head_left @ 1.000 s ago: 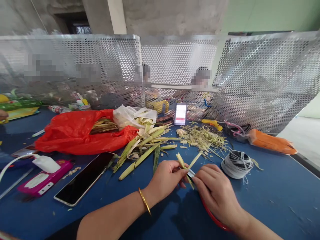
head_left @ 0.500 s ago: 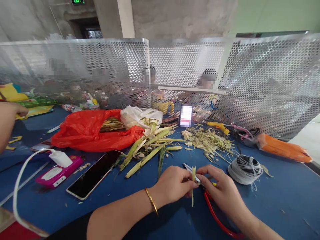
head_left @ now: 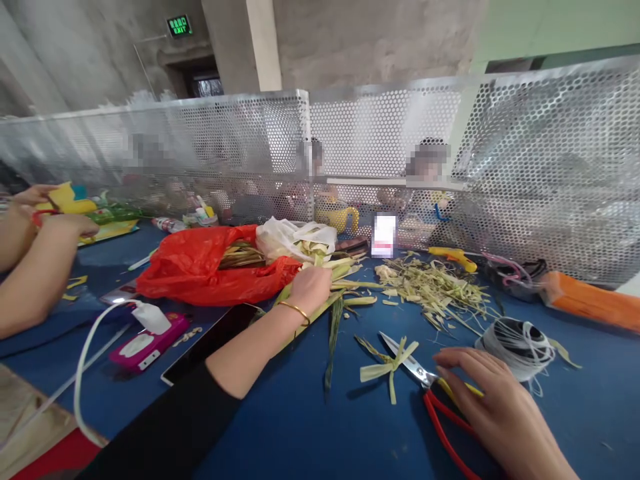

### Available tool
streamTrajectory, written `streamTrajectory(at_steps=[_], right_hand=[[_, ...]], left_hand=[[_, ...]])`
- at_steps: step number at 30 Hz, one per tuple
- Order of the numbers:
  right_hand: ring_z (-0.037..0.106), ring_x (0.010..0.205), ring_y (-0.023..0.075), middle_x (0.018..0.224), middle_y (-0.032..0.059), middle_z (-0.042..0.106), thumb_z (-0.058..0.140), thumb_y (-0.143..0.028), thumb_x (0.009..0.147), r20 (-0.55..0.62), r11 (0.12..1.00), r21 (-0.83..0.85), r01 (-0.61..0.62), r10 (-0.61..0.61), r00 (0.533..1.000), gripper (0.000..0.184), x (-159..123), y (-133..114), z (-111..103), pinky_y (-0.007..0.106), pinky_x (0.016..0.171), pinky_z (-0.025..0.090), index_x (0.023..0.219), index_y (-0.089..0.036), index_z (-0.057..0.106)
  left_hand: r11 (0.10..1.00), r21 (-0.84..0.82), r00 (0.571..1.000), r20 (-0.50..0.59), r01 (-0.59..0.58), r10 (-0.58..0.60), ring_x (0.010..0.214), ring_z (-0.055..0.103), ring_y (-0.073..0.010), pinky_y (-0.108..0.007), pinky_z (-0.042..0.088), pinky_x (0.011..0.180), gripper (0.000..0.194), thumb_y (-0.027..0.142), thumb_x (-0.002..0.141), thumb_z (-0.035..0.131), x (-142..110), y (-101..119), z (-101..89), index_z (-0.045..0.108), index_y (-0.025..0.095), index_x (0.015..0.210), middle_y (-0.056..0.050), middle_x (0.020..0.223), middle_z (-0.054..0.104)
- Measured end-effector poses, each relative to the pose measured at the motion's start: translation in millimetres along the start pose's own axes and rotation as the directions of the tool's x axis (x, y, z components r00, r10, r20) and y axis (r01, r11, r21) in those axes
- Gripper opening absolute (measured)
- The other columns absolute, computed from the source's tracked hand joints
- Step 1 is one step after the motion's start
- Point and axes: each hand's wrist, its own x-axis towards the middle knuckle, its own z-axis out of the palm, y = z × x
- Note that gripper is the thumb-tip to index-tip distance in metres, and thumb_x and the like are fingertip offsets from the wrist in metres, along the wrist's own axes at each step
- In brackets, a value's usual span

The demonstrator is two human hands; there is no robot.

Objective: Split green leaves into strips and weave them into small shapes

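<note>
My left hand (head_left: pixel 311 291) reaches into the pile of pale green corn husks (head_left: pixel 345 270), fingers closed among them and partly hidden. At the lower right, my right hand (head_left: pixel 493 403) curls over the handles of red-handled scissors (head_left: pixel 424 379), their blades pointing up and left. A yellow piece (head_left: pixel 447 392) shows under its fingers. Against the blades rests a small knotted husk piece (head_left: pixel 391 365) with several strips spreading from its middle. One dark, dry husk strip (head_left: pixel 333 340) hangs from the pile toward the front.
Husk scraps (head_left: pixel 440 287) lie beyond the scissors, with a cord spool (head_left: pixel 517 350) at right. A yellow glue gun (head_left: pixel 453 257) is behind. Left are a red bag (head_left: pixel 190 267), a phone (head_left: pixel 213 347) and a magenta power strip (head_left: pixel 150 341). A co-worker's hands (head_left: pixel 63 223) are far left.
My left hand has let go of the husk piece and moved up and left into the husk pile. The knotted piece now lies by the scissors. My right hand has shifted right and down.
</note>
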Motion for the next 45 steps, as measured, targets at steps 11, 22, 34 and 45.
streamTrajectory(at_steps=[11,22,34,45], right_hand=[[0.066,0.086,0.0199,0.092,0.0025,0.07,0.047,-0.03,0.093,0.103,0.988,-0.056,0.146,-0.14,0.985,0.017,-6.1,-4.9,12.6,0.039,0.094,0.04,0.091,-0.025,0.064],[0.066,0.084,0.019,0.092,0.0017,0.07,0.049,-0.03,0.092,0.128,0.992,-0.046,0.12,-0.113,0.985,0.014,-7.9,-2.0,16.3,0.039,0.095,0.038,0.093,-0.025,0.062],[0.065,0.081,0.0168,0.089,-0.0014,0.069,0.047,-0.029,0.093,0.141,0.993,-0.018,0.115,-0.111,0.984,0.014,-8.1,1.9,18.1,0.038,0.095,0.035,0.09,-0.026,0.061],[0.065,0.081,0.0165,0.089,-0.001,0.068,0.048,-0.028,0.093,0.172,0.994,-0.023,0.103,-0.097,0.98,0.013,-9.0,0.1,17.2,0.038,0.096,0.034,0.091,-0.026,0.061]], left_hand=[[0.996,0.021,0.993,-0.087,0.082,-0.08,0.099,0.063,-0.0287,-0.036,0.043,0.084,0.027,0.021,0.084,0.047,17.6,-31.7,9.1,0.072,0.014,0.095,-0.017,0.097,0.07],[0.988,-0.141,0.996,-0.057,0.065,-0.074,0.092,0.065,-0.018,-0.024,0.045,0.076,0.028,0.03,0.083,0.052,11.0,-60.3,-8.6,0.072,0.022,0.102,-0.002,0.104,0.073],[0.988,0.136,0.984,-0.153,-0.07,0.091,0.096,0.06,-0.0243,-0.032,0.042,0.084,0.023,0.018,0.081,0.051,2.0,-47.1,-0.9,0.069,0.019,0.095,-0.009,0.095,0.07],[0.951,0.105,0.957,0.018,-0.291,0.29,0.092,0.057,-0.024,-0.035,0.043,0.083,0.016,0.022,0.078,0.057,-0.1,-38.6,19.8,0.074,0.022,0.077,-0.009,0.084,0.065]])
